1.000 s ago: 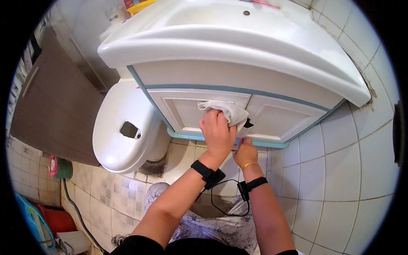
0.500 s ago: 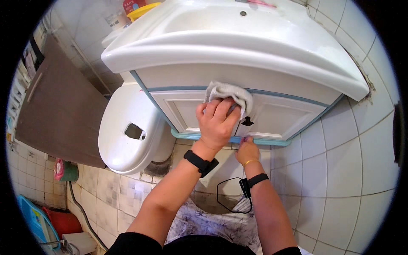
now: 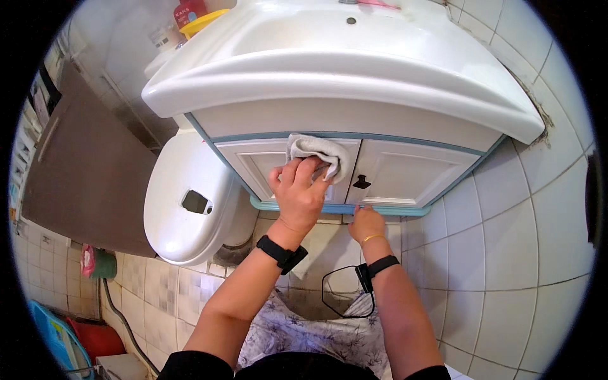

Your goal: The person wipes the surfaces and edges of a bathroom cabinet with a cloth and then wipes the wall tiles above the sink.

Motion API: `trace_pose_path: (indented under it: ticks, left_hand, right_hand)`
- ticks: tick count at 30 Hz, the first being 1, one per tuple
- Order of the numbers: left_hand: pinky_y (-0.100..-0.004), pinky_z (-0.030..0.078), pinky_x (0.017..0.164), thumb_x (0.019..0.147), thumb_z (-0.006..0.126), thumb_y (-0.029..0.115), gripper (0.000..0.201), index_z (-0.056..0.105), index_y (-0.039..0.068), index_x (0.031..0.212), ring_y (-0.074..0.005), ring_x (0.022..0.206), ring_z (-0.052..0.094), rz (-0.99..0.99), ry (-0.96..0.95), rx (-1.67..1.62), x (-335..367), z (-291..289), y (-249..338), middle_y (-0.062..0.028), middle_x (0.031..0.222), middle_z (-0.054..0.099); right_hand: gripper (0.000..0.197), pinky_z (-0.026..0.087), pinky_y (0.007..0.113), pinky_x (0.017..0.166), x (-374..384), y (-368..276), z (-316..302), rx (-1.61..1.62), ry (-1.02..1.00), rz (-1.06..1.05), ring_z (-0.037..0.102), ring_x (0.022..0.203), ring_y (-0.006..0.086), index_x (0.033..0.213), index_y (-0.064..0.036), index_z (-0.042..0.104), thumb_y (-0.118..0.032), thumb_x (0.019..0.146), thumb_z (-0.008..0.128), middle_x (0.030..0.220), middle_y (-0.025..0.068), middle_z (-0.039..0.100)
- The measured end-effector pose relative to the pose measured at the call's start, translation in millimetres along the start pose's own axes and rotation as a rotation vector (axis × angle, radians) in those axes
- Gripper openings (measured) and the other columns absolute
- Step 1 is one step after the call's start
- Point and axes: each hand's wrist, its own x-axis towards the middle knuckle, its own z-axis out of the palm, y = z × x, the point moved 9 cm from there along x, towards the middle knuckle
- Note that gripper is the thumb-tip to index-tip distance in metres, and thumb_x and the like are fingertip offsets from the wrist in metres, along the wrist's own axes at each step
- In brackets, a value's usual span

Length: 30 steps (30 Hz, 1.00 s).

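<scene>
My left hand is closed on a folded whitish-grey cloth, which lies against the left door of the white vanity cabinet, close to the door's upper right corner. Lower and to the right, my right hand has its fingers curled at the light blue bottom trim. Whether those fingers grip the trim or some small thing is hidden. Just above it, a dark knob sits on the right door, and both doors look closed.
A white washbasin overhangs the cabinet. The lidded white toilet stands close on the left, beside a brown panel. A tiled wall rises at the right. A black cable loop hangs from my right wrist strap.
My left hand and the cloth have moved left and slightly down, off the gap between the doors onto the left door. My right hand stays at the bottom trim. The view has shifted slightly.
</scene>
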Motion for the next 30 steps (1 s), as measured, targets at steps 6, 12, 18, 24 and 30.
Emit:
trace_pose_path:
  ticks: [6, 12, 18, 24, 30]
  left_hand:
    - [-0.0427, 0.032, 0.102, 0.074, 0.07, 0.015, 0.019, 0.074, 0.022, 0.091, -0.0185, 0.112, 0.058, 0.137, 0.035, -0.075, 54.3, -1.2, 46.9, 0.0028, 0.119, 0.064]
    - [-0.0408, 0.032, 0.105, 0.077, 0.069, 0.015, 0.025, 0.074, 0.022, 0.101, -0.0186, 0.113, 0.06, 0.169, 0.006, 0.087, 27.8, -14.3, 4.7, 0.0043, 0.124, 0.065]
    - [-0.0414, 0.034, 0.103, 0.076, 0.068, 0.014, 0.015, 0.071, 0.019, 0.09, -0.0174, 0.112, 0.061, 0.274, -0.006, -0.095, 58.1, 7.6, 77.0, 0.0053, 0.119, 0.068]
    - [-0.045, 0.034, 0.102, 0.076, 0.067, 0.014, 0.018, 0.073, 0.018, 0.093, -0.0164, 0.115, 0.058, 0.212, -0.071, 0.033, 40.8, -9.1, 24.7, 0.0051, 0.131, 0.062]
    - [-0.0455, 0.033, 0.103, 0.077, 0.068, 0.016, 0.018, 0.074, 0.02, 0.094, -0.0176, 0.117, 0.055, 0.296, -0.066, -0.119, 59.5, 21.0, 82.0, 0.0037, 0.128, 0.063]
  right_hand:
    - [0.047, 0.049, 0.04, 0.099, 13.4, 13.2, 26.6, -0.034, 0.135, 0.023, 0.06, 0.119, 0.0306, 0.125, -0.0024, 0.063, -0.025, 0.085, 0.066, 0.124, 0.0176, 0.063]
    - [0.053, 0.056, 0.042, 0.089, -4.1, 1.2, 0.6, -0.02, 0.044, 0.007, 0.067, 0.103, 0.0332, 0.127, -0.0078, 0.063, -0.031, 0.08, 0.071, 0.117, 0.0173, 0.065]
    - [0.054, 0.045, 0.043, 0.104, 5.7, -1.0, 14.7, -0.03, -0.111, 0.035, 0.056, 0.128, 0.0319, 0.134, -0.0022, 0.057, -0.025, 0.086, 0.062, 0.128, 0.0184, 0.063]
    - [0.058, 0.042, 0.046, 0.108, -6.5, -2.4, 5.7, 0.092, -0.17, 0.039, 0.052, 0.132, 0.0341, 0.139, -0.0017, 0.053, -0.024, 0.086, 0.062, 0.134, 0.0212, 0.059]
    - [0.055, 0.047, 0.046, 0.102, 9.7, 2.6, 21.5, 0.033, -0.085, 0.031, 0.057, 0.125, 0.0321, 0.136, -0.0025, 0.055, -0.024, 0.086, 0.062, 0.126, 0.0185, 0.064]
